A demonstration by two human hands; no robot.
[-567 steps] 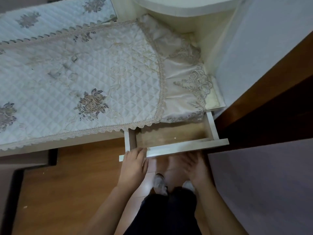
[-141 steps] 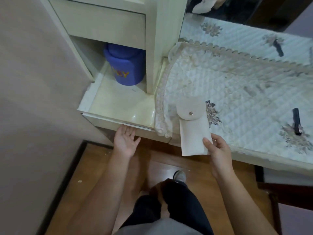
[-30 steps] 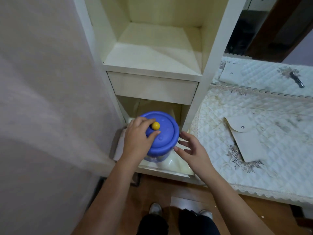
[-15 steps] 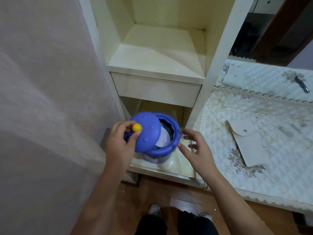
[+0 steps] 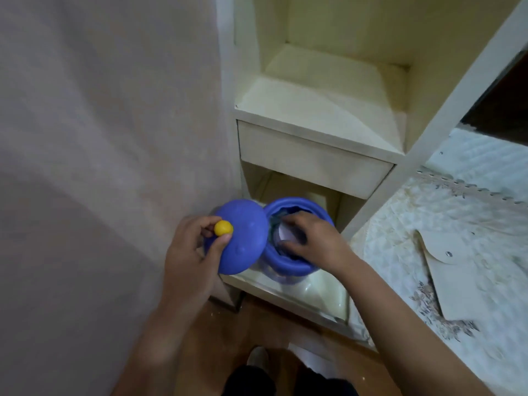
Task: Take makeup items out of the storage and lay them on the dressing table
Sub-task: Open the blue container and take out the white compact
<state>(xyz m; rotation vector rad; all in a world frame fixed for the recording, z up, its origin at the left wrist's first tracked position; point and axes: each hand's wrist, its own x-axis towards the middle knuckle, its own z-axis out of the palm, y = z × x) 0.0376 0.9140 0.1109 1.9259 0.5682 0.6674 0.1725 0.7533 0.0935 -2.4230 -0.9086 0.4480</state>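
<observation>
the left hand [image 5: 188, 252] pinches the yellow knob [image 5: 223, 228] of the blue lid [image 5: 243, 238], holding it tilted just left of the blue jar [image 5: 288, 261] on the low shelf [image 5: 314, 292]. the right hand [image 5: 314, 241] reaches into the jar's open mouth, fingers curled over something pale inside; whether they grip it, i cannot tell

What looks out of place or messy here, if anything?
Nothing looks spilled or broken. The blue lid is off the blue container, but the left hand holds it aside on purpose while the right hand reaches in. The beige pouch lies slightly crooked on the quilted cover.
</observation>
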